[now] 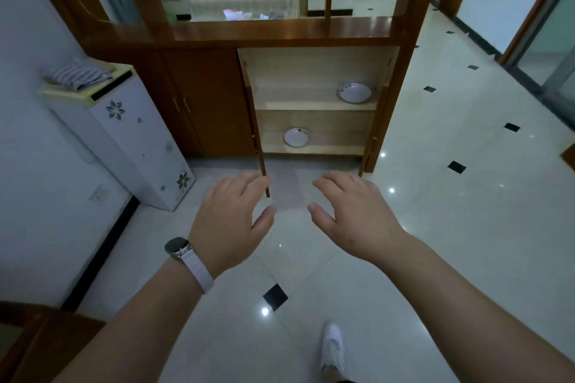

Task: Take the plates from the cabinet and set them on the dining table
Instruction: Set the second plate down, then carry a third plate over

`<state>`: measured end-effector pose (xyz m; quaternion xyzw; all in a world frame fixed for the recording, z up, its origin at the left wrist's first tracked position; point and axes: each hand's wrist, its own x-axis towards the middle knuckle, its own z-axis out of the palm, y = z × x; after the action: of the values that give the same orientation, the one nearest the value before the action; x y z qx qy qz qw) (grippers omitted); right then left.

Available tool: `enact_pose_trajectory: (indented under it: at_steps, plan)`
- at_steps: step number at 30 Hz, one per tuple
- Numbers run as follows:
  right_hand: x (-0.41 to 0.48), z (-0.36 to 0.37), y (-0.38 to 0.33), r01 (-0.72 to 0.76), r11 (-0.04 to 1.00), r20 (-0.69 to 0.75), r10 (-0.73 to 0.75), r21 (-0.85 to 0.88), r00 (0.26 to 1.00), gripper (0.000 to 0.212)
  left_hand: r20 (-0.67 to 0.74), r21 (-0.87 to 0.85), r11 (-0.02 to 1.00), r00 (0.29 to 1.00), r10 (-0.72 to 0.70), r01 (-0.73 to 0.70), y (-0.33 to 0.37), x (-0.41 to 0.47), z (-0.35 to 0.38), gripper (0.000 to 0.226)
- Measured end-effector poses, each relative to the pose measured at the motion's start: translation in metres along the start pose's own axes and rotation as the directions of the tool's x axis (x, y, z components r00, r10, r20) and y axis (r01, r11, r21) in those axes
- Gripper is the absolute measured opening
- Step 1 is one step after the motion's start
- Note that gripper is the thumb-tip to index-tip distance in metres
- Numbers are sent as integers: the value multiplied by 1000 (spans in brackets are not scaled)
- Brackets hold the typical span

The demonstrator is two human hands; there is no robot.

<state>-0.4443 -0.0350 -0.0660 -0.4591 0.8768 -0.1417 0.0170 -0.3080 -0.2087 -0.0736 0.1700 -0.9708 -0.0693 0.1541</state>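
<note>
The wooden cabinet (314, 71) stands ahead with both its doors swung open. A white plate (355, 92) with dark marks lies on the upper shelf at the right. A second white plate (296, 137) rests on the lower shelf at the left. My left hand (231, 221), with a watch on its wrist, is stretched out in front of the cabinet, fingers apart and empty, close to the edge of the left door (260, 149). My right hand (351, 211) reaches forward beside it, also empty with fingers spread. Both hands are well short of the plates.
A white appliance (124, 134) with a striped cloth (77, 76) on top stands at the left against the wall. A dark wooden surface (37, 336) shows at the bottom left corner. Glossy tiled floor (451, 196) spreads to the right. My white shoe (333, 348) is below.
</note>
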Motion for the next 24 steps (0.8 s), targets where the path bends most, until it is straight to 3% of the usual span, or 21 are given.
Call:
enact_pose_trajectory:
  at_steps: [11, 24]
  plan:
    - [149, -31, 122, 6, 999, -29, -8, -39, 1000, 48, 15, 60, 997, 999, 42, -43, 7, 182, 46, 50]
    - [295, -7, 167, -69, 994, -21, 68, -88, 997, 50, 32, 49, 995, 995, 90, -92, -72, 329, 101, 50]
